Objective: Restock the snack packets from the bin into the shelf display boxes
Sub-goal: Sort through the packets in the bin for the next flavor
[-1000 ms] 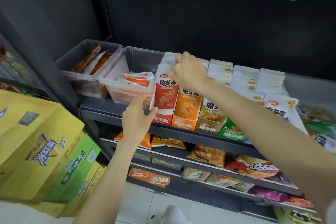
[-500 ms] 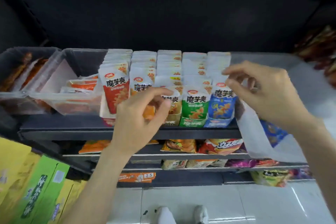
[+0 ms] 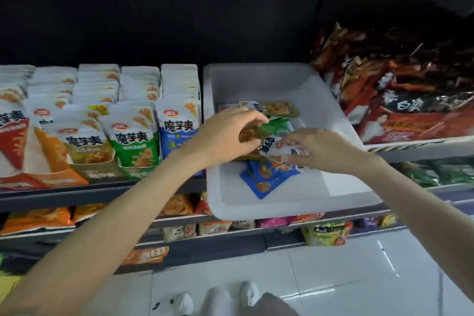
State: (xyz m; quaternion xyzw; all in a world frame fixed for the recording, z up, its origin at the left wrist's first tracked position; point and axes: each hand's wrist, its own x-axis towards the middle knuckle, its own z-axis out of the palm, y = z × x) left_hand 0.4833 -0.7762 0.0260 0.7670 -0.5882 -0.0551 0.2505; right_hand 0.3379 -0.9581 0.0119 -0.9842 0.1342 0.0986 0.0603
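Head view, both hands gripping packets (image 3: 269, 145) in bin (image 3: 341, 120)

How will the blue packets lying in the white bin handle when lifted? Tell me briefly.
The blue packets look like thin, glossy foil pouches, so probably floppy and somewhat slippery. They lie flat and overlapping on the floor of the white bin, so they seem light and unlikely to roll; two may lift together.

Both hands' fingers (image 3: 252, 117) pinch snack packets (image 3: 269, 147) inside the white bin (image 3: 256, 79).
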